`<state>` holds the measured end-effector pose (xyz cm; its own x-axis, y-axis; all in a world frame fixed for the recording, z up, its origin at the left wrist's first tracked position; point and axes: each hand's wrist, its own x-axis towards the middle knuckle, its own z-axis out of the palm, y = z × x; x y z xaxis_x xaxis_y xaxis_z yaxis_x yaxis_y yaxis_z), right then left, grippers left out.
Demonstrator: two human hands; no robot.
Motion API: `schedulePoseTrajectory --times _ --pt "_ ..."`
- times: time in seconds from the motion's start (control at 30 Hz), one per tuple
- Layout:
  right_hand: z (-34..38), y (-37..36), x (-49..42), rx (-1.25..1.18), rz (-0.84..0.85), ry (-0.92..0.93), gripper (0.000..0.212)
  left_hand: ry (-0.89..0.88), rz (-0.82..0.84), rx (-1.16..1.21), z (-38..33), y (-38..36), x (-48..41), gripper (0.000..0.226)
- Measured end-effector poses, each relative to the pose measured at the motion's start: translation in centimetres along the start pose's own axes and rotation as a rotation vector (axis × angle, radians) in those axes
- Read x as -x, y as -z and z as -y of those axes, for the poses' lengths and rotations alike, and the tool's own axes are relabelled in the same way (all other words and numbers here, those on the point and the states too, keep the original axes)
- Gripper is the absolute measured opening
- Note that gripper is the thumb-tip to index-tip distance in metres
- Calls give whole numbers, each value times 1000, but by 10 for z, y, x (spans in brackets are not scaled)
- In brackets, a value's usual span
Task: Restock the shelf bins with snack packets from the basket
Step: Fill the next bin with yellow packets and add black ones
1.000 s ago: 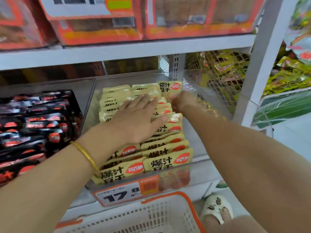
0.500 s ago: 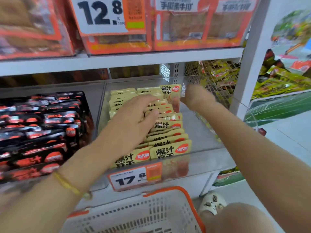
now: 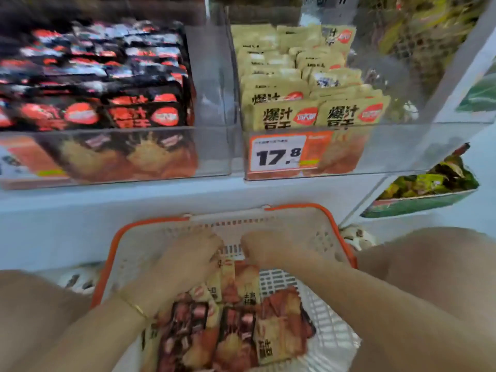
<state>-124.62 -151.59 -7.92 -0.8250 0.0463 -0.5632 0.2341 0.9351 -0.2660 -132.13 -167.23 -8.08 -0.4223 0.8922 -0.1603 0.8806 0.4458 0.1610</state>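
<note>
**Both hands down in the basket**

My left hand and right hand sit side by side inside the white plastic basket with the orange rim, over the beige and red snack packets heaped there. My fingers curl downward, but the blur hides whether either hand grips a packet. Above, the clear shelf bin holds upright beige packets behind a 17.8 price tag.

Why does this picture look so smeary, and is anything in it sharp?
Head view: motion blur smears the left hand, right hand and the packets in the basket; black packets at left streak too; the 17.8 price tag and front beige packets are sharpest; the clear bin front shows pale glare.
</note>
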Motion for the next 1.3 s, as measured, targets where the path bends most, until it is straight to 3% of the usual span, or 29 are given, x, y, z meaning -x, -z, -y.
schedulePoseTrajectory --times 0.07,0.13,0.2,0.23,0.43,0.57,0.7,0.8,0.9,1.03,1.1,1.17,1.23,1.3 --pt "-19 -54 -38 -20 152 -68 29 51 93 -3 12 -18 3 21" --pt "-38 -97 -57 -125 160 -168 12 86 98 -7 16 -28 4 24" --pt "-52 -129 -70 -299 133 -286 51 87 64 -5 16 -35 2 24" --pt "-59 -145 -77 -377 134 -336 59 97 66 8 15 -40 1 23" --pt "-51 -189 -113 -864 14 -586 29 125 73 77 15 -52 0 23" --pt "-39 -181 -108 -849 68 -640 16 155 116 82 12 -47 -3 26" --pt "-44 -142 -89 -522 -7 -488 10 149 136 117 3 -36 -7 26" --pt "-37 -81 -60 -240 2 -240 28 125 85 143 -13 -20 -12 35" --pt "-20 -20 -18 -144 -7 -11 23 38 21 177 -27 -4 -13 45" --pt "-15 27 53 -234 -203 62 23 -32 38 166 -50 32 -15 22" --pt "-25 37 86 -433 -432 20 26 -19 5 250 -62 58 -15 19" --pt "-34 48 122 -997 -658 -53 23 -10 -107 427 -74 87 -14 14" --pt "-37 56 155 -1572 -682 5 17 10 -248 662 -89 119 -15 19" --pt "-27 64 176 -1726 -587 184 23 18 -364 792 -109 150 -19 16"
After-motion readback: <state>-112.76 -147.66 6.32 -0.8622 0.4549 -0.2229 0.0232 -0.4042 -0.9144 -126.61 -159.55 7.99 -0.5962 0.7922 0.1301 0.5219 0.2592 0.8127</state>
